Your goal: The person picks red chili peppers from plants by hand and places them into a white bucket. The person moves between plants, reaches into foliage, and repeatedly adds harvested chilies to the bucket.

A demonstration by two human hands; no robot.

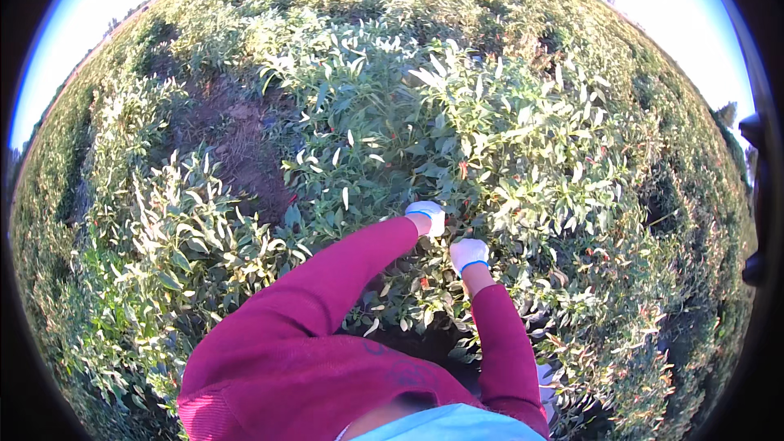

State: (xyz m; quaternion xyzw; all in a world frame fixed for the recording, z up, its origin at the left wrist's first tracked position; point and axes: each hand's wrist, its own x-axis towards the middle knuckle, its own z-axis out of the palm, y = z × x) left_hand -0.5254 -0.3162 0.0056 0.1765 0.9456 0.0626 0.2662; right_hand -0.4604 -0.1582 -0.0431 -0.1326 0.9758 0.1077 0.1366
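My left hand point(428, 218), in a white glove with a blue cuff edge, reaches among the leaves of pepper plants point(392, 153). Just below and to its right is my right hand point(470, 254), gloved the same way, against the foliage. The two hands are close but apart. Leaves and the backs of the gloves hide the fingers, so whether either hand holds anything cannot be told. Small red peppers point(463, 168) show among the leaves above the hands, and another red pepper point(424, 282) hangs below them.
Dense plants surround me on all sides. A patch of bare brown soil point(245, 141) lies to the upper left. A whitish thing point(545, 383), partly hidden, shows beside my right sleeve. The field stretches to the horizon.
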